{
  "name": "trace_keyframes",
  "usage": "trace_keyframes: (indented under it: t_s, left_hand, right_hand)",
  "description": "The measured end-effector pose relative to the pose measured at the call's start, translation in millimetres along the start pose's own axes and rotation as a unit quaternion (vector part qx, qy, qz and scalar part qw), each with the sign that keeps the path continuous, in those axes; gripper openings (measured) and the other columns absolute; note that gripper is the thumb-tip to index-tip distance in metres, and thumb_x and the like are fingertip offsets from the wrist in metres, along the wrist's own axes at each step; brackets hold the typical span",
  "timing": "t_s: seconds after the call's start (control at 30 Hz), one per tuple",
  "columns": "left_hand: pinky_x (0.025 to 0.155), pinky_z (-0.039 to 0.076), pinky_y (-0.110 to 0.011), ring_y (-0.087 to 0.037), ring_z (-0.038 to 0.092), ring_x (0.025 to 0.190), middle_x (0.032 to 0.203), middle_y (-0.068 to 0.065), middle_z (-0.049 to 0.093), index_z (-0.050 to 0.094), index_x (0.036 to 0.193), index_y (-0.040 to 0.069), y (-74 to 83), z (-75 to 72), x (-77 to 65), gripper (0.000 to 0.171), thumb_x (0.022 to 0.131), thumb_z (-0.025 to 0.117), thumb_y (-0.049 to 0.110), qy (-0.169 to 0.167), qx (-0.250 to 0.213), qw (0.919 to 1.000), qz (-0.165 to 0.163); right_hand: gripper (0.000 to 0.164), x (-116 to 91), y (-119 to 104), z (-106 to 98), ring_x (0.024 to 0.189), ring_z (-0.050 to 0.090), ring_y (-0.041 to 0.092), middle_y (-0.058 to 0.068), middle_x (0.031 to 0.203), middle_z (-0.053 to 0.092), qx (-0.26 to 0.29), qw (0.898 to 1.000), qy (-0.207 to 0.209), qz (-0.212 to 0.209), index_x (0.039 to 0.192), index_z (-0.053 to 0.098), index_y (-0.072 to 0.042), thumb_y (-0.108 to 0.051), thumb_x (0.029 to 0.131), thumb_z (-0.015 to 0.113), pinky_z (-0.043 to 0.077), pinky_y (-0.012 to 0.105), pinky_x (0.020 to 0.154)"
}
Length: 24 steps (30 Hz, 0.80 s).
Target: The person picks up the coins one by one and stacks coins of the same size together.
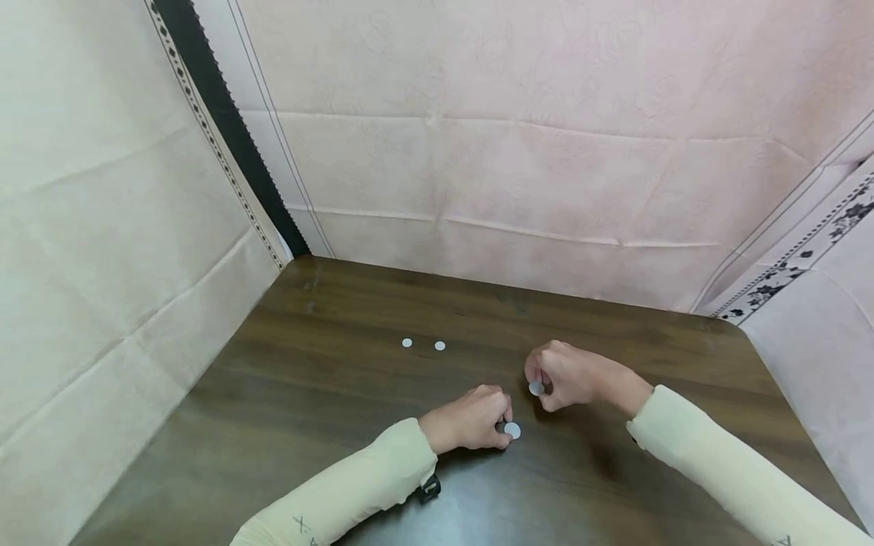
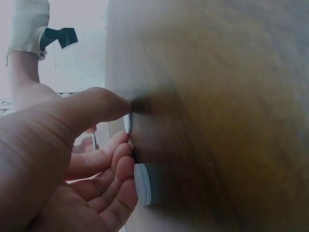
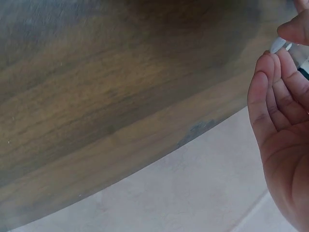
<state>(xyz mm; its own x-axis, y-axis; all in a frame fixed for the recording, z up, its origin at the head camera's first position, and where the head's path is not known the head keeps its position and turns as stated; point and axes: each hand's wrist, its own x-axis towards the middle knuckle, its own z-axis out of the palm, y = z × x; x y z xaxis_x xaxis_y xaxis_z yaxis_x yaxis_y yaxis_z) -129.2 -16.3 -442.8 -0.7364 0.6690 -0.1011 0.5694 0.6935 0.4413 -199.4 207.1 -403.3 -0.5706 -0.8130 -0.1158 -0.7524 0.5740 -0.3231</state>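
My left hand (image 1: 467,418) is low over the brown table, thumb and index fingertips pinching a small white disc (image 1: 512,431). In the left wrist view, that disc is seen edge-on between the two tips. Right beside the other curled fingers there lies a thicker white round piece (image 2: 143,184), which the hand hides from the head view. Just to the right and farther back, my right hand (image 1: 570,371) pinches another white disc (image 1: 536,388) between thumb and fingers. The right wrist view shows this disc (image 3: 277,45) tilted at the fingertips.
Two more white discs (image 1: 407,343) lie side by side toward the back of the wooden table (image 1: 328,318). Pale cloth (image 1: 512,189) hangs along the far edge and on both sides. A black wrist device (image 1: 429,488) sits at the left cuff.
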Motion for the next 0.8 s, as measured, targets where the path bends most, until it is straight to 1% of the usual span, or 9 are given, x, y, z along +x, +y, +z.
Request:
trace_keyframes:
  t_s: [0.1, 0.27, 0.47, 0.67, 0.8]
  left_hand:
    - [0.068, 0.045, -0.013, -0.002, 0.051, 0.076, 0.094, 0.002, 0.066, 0.076, 0.101, 0.009, 0.7, -0.2, 0.0, 0.018, 0.091, 0.082, 0.023, -0.002, -0.002, 1.0000, -0.005]
    - [0.068, 0.045, -0.013, -0.002, 0.051, 0.076, 0.094, 0.003, 0.067, 0.076, 0.099, 0.010, 0.3, 0.0, 0.2, 0.017, 0.091, 0.082, 0.023, -0.002, -0.002, 1.0000, -0.006]
    - [0.067, 0.046, -0.014, -0.003, 0.051, 0.076, 0.095, 0.002, 0.067, 0.076, 0.098, 0.009, 0.6, -0.9, 0.4, 0.016, 0.091, 0.082, 0.022, -0.009, -0.012, 0.9998, -0.013]
    - [0.069, 0.046, -0.014, -0.003, 0.053, 0.078, 0.096, 0.003, 0.068, 0.077, 0.099, 0.009, 1.0, -1.6, 0.0, 0.017, 0.091, 0.082, 0.023, -0.007, -0.008, 0.9998, -0.015]
    - [0.070, 0.046, -0.014, -0.003, 0.053, 0.080, 0.098, 0.002, 0.069, 0.077, 0.102, 0.008, 0.5, -0.7, 0.0, 0.019, 0.091, 0.082, 0.023, -0.005, -0.010, 0.9998, -0.014]
  right_hand:
    - [0.015, -2, -5, 3, 0.076, 0.063, 0.008, -0.005, 0.088, 0.067, 0.006, 1.000, 0.000, -0.011, 0.092, 0.071, -0.013, -0.010, 0.080, 0.080, 0.054, 0.018, 0.067]
    - [0.014, -3, -13, 11, 0.075, 0.062, 0.004, -0.006, 0.089, 0.067, 0.010, 1.000, -0.001, -0.025, 0.092, 0.072, -0.013, -0.011, 0.080, 0.080, 0.053, 0.017, 0.067]
    - [0.013, -6, -21, 21, 0.073, 0.061, 0.004, -0.007, 0.085, 0.067, 0.030, 0.999, 0.000, -0.031, 0.090, 0.072, -0.013, -0.009, 0.080, 0.079, 0.053, 0.016, 0.066]
    - [0.013, -9, -28, 29, 0.073, 0.061, 0.001, -0.006, 0.084, 0.068, 0.035, 0.999, 0.006, -0.031, 0.088, 0.072, -0.014, -0.010, 0.079, 0.080, 0.053, 0.016, 0.066]
    - [0.013, -10, -32, 34, 0.071, 0.061, 0.000, -0.007, 0.081, 0.067, 0.045, 0.999, 0.014, -0.023, 0.085, 0.071, -0.014, -0.011, 0.078, 0.082, 0.052, 0.015, 0.064]
